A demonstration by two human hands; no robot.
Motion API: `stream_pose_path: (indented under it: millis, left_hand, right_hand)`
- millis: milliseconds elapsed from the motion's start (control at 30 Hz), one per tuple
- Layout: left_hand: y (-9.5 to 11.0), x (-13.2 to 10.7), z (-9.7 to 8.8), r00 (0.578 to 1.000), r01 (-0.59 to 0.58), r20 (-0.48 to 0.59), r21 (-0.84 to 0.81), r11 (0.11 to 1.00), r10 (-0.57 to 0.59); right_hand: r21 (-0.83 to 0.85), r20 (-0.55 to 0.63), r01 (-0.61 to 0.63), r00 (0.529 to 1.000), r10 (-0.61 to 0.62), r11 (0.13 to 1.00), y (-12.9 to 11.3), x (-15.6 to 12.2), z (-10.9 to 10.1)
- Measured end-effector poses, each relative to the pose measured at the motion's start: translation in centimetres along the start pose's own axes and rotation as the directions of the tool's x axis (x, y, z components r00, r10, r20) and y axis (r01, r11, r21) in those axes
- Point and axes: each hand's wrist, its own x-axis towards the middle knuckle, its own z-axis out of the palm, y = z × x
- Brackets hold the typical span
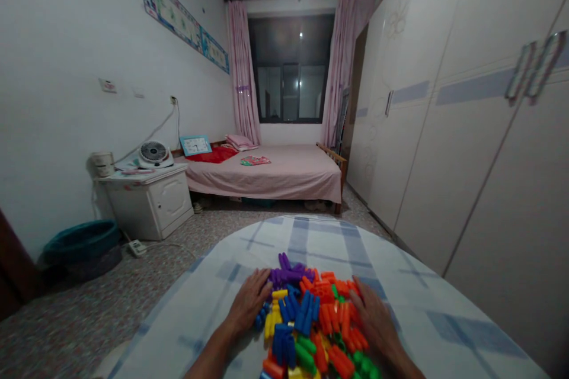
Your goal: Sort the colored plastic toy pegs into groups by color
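Note:
A heap of plastic building pieces (306,311) in purple, orange, blue, yellow, red and green lies on the round table, close in front of me. At its left edge rests my left hand (249,302), palm down with fingers stretched out, touching the side of the heap near the purple (288,275) and dark blue pieces. My right hand (372,315) lies along the right edge, fingers extended against the orange pieces (333,317). Neither hand grips a piece. Green pieces (364,364) are by the right wrist, and the near end of the heap runs out of view.
A white and blue checked cloth (262,237) covers the table. Beyond stands a bed (288,169) under a window. White wardrobes (466,148) line the right side. At left are a white cabinet (171,204) with a small fan (154,154) and a teal bin (82,240).

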Motion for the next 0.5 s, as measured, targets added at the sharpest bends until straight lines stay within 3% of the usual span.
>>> stream_pose_path:
  millis: [100, 200, 333, 500]
  left_hand:
    - [2.9, 0.2, 0.6, 0.995, 0.100, 0.038, -0.213, 0.972, -0.094]
    - [5.3, 0.3, 0.2, 0.996, 0.092, 0.039, -0.390, 0.916, -0.084]
    - [8.0, -0.6, -1.2, 0.998, 0.024, 0.058, -0.493, 0.870, 0.005]
    - [11.5, -1.0, -2.8, 0.967, -0.047, 0.187, -0.537, 0.842, 0.173]
  right_hand:
    - [0.241, 0.122, -0.144, 0.986, 0.117, 0.960, -2.1, 0.2, 0.5]
    - [0.497, 0.236, -0.260, 0.959, 0.159, 0.828, -4.2, 0.4, -0.1]
    - [0.655, 0.298, -0.252, 0.952, 0.063, 0.713, -6.3, 0.2, -1.5]
    - [0.718, 0.305, -0.164, 0.948, -0.094, 0.676, -7.8, 0.0, -3.0]
